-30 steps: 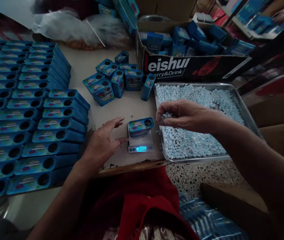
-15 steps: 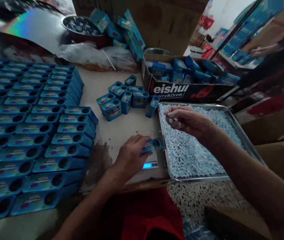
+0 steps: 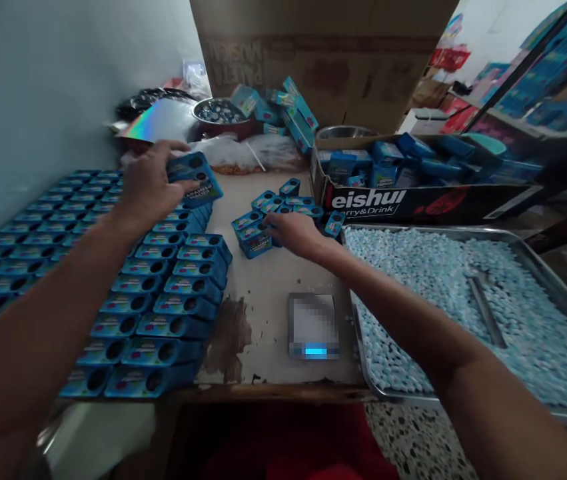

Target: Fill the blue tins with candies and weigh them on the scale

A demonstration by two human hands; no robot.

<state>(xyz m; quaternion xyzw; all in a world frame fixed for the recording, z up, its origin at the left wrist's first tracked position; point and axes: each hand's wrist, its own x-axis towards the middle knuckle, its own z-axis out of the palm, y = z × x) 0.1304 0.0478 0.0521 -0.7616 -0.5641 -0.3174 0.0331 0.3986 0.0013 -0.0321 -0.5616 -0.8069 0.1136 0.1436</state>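
My left hand (image 3: 148,183) is closed around a small blue carton (image 3: 202,190) with a round hole in its top, held tilted above the far part of the packed rows of similar cartons (image 3: 148,303). Among a loose group of blue cartons (image 3: 254,240) mid-table, my right hand (image 3: 296,233) has its fingers pinched at the edge of one; the fingertips are partly hidden. A small digital scale (image 3: 312,320) with a lit display lies bare on the table nearer me.
To the right, a metal tray (image 3: 370,390) holds pale blue pellets and a metal scoop (image 3: 486,310). Behind it stands an open cardboard box (image 3: 443,203) full of blue cartons. Further back are a bowl of small wrapped pieces (image 3: 220,113), plastic bags (image 3: 278,157) and a large cardboard sheet (image 3: 313,60).
My left hand has lifted the carton off the scale and carried it left over the rows. My right hand has moved from above the tray to the loose cartons. The view has shifted.
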